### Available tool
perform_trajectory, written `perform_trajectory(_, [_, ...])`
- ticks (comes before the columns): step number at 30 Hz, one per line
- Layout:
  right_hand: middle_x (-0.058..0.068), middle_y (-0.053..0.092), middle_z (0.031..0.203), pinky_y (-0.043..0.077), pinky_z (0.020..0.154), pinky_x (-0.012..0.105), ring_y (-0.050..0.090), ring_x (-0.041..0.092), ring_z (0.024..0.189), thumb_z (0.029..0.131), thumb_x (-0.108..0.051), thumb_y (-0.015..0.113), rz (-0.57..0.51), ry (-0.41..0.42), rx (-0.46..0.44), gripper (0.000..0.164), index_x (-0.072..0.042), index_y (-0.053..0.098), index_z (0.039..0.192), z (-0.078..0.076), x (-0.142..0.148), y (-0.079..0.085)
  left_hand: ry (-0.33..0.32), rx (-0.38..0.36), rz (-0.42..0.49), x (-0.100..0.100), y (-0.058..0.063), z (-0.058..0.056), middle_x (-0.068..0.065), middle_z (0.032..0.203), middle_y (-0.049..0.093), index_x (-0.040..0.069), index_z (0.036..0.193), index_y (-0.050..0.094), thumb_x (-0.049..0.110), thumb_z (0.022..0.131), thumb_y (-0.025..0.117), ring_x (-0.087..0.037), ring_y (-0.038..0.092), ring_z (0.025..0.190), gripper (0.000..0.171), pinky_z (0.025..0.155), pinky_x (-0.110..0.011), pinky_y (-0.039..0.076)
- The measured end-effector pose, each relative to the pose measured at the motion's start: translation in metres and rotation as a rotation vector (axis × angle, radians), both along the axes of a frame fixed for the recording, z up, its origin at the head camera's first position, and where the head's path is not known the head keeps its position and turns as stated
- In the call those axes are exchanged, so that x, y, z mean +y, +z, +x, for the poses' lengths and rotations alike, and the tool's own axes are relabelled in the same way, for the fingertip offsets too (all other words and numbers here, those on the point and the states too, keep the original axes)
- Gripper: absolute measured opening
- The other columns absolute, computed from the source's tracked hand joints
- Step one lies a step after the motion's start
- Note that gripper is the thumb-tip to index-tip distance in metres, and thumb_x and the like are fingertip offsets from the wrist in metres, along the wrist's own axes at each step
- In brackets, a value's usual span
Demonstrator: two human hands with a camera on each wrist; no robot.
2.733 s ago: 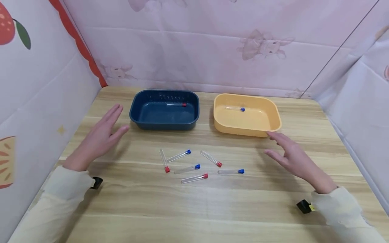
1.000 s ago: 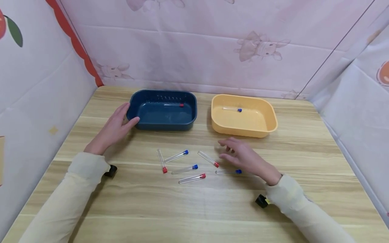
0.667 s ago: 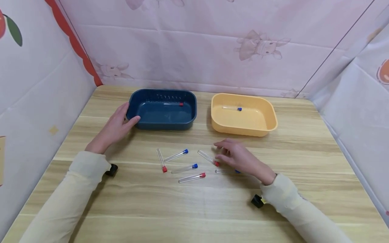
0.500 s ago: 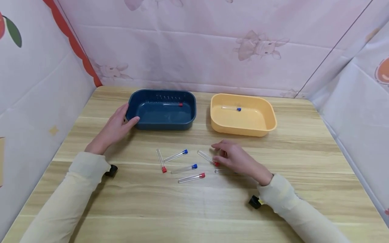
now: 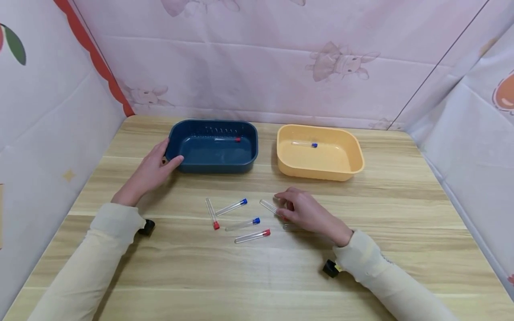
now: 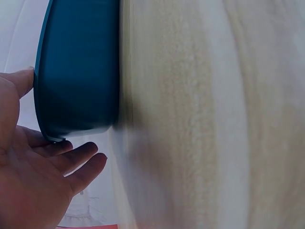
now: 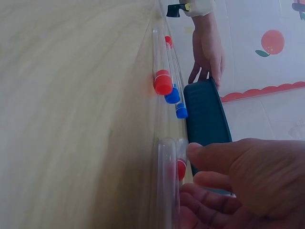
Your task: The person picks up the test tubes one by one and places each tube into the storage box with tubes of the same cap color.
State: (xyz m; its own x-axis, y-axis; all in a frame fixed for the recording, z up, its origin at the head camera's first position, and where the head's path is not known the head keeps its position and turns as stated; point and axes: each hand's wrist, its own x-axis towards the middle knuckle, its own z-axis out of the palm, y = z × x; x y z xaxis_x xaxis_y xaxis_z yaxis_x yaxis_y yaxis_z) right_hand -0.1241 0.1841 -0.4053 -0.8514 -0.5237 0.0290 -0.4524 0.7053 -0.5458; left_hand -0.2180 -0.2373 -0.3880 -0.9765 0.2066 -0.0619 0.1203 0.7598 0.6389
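Observation:
My left hand [image 5: 150, 174] rests against the left end of a dark blue bin [image 5: 217, 168], thumb at the rim and fingers loosely spread outside its corner. Low over the table, my right hand [image 5: 307, 211] reaches to a red-capped test tube [image 5: 267, 205], with thumb and fingers parted around its cap [image 7: 181, 169]. A second clear tube [image 5: 288, 227] lies mostly hidden under that hand. To the left lie two blue-capped test tubes [image 5: 231, 207] and two red-capped test tubes [image 5: 253, 236].
A yellow bin [image 5: 321, 174] stands right of the blue one, with a blue-capped tube [image 5: 305, 144] inside. In the blue bin lies a red-capped tube [image 5: 227, 139]. Printed cloth walls [image 5: 257, 80] enclose the wooden table [image 5: 201, 276] at back and sides.
My left hand has moved right to the blue bin and stayed there. My right hand has come left from beside the yellow bin to the red-capped tube, covering the blue cap nearby.

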Motion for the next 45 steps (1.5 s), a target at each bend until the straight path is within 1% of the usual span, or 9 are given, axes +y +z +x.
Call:
perform_trajectory(6, [0.002,0.062,0.092,0.049,0.064,0.025,0.056,0.015,0.078,0.094,-0.013,0.078,-0.001,0.006,0.004,0.035,0.0,0.071,0.126,0.0,0.0,-0.002,-0.009,0.019,0.012,0.0,-0.002,0.0,-0.023,0.171,0.007,0.007,0.166,0.0,0.05,0.107,0.049,-0.046,0.018,0.153,0.088,0.117,-0.066,0.025])
perform_trajectory(10, [0.0,0.062,0.091,0.05,0.065,0.025,0.056,0.014,0.078,0.094,-0.014,0.078,0.0,0.0,0.0,0.034,-0.001,0.072,0.124,-0.001,-0.001,-0.004,-0.011,0.023,0.021,0.0,-0.004,-0.001,-0.023,0.171,0.008,0.008,0.166,0.0,0.049,0.108,0.049,-0.046,0.02,0.153,0.087,0.116,-0.066,0.029])
perform_trajectory(14, [-0.002,0.063,0.089,0.051,0.067,0.025,0.056,0.012,0.077,0.094,-0.013,0.078,0.003,-0.011,-0.011,0.032,-0.002,0.073,0.123,-0.002,-0.002,-0.005,-0.006,0.016,0.022,0.001,-0.004,-0.002,-0.022,0.171,0.008,0.009,0.166,-0.001,0.05,0.107,0.049,-0.046,0.019,0.153,0.088,0.115,-0.066,0.03])
perform_trajectory(20, [-0.004,0.062,0.084,0.051,0.064,0.025,0.055,0.01,0.073,0.094,-0.012,0.078,0.01,-0.032,-0.025,0.029,-0.002,0.074,0.121,-0.004,-0.004,-0.005,-0.014,0.024,0.026,0.0,-0.005,-0.002,-0.023,0.171,0.008,0.009,0.166,-0.001,0.049,0.108,0.049,-0.046,0.02,0.152,0.087,0.115,-0.066,0.03])
perform_trajectory(30, [-0.003,0.062,0.08,0.05,0.063,0.025,0.055,0.012,0.072,0.093,-0.01,0.078,0.008,-0.079,-0.055,0.028,-0.001,0.075,0.12,-0.006,-0.009,-0.002,-0.013,0.024,0.028,0.001,-0.004,-0.001,-0.022,0.171,0.009,0.01,0.167,-0.002,0.049,0.108,0.049,-0.047,0.022,0.151,0.086,0.114,-0.066,0.032])
perform_trajectory(36, [-0.001,0.061,0.079,0.049,0.062,0.026,0.056,0.013,0.071,0.093,-0.009,0.078,-0.001,-0.112,-0.082,0.02,-0.003,0.076,0.112,-0.009,-0.012,-0.002,-0.011,0.02,0.025,0.0,-0.004,-0.001,-0.023,0.171,0.008,0.009,0.166,-0.002,0.049,0.108,0.048,-0.047,0.022,0.151,0.087,0.114,-0.066,0.032])
perform_trajectory(45, [-0.001,0.06,0.076,0.049,0.059,0.025,0.056,0.012,0.067,0.093,-0.009,0.078,0.001,-0.132,-0.076,0.01,-0.005,0.076,0.102,-0.011,-0.014,-0.002,-0.009,0.008,0.014,0.0,-0.005,-0.003,-0.023,0.171,0.006,0.008,0.166,-0.004,0.051,0.108,0.048,-0.047,0.019,0.152,0.089,0.115,-0.066,0.03])
